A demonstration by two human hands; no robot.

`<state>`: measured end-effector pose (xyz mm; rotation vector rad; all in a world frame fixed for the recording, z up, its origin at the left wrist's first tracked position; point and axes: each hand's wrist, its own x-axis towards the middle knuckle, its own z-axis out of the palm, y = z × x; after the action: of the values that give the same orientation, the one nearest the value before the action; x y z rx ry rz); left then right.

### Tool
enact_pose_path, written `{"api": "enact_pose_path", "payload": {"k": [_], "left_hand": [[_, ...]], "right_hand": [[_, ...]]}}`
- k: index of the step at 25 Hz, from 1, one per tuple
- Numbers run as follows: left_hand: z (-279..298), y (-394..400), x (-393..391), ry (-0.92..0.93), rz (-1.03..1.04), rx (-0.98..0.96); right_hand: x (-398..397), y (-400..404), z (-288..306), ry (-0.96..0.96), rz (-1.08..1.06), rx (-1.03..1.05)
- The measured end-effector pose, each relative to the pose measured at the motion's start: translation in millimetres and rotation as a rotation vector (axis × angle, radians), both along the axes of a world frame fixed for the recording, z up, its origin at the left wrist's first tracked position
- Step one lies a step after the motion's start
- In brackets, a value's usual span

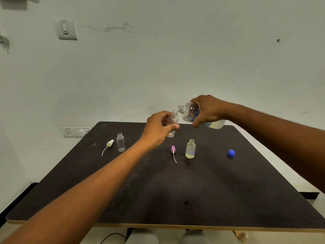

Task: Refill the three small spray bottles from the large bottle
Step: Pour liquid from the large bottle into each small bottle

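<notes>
My left hand (pixel 158 128) grips a small clear spray bottle (pixel 173 118), uncapped and held above the dark table (pixel 158 191). My right hand (pixel 209 110) holds the large clear bottle (pixel 188 111) tilted on its side, its open neck right beside the small bottle's mouth. Yellowish liquid sits in the large bottle's far end. A second small bottle (pixel 190 149) with pale liquid stands upright at centre. A third small bottle (pixel 120 142), which looks empty, stands upright to the left.
A white spray pump (pixel 109 144) with its tube lies left of the empty bottle. A pink spray pump (pixel 173 150) lies beside the filled bottle. A blue cap (pixel 231 153) rests at the right. The wall stands close behind the table.
</notes>
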<state>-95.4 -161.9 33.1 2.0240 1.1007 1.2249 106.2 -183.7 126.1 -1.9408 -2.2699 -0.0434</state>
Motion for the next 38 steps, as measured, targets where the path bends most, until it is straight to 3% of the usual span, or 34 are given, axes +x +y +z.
{"api": "enact_pose_path", "payload": {"k": [38], "left_hand": [[-8.1,-1.5,4.0,-0.027,-0.016,-0.025]], "right_hand": [[-10.8,9.8,28.4,-0.273,-0.039,-0.137]]}}
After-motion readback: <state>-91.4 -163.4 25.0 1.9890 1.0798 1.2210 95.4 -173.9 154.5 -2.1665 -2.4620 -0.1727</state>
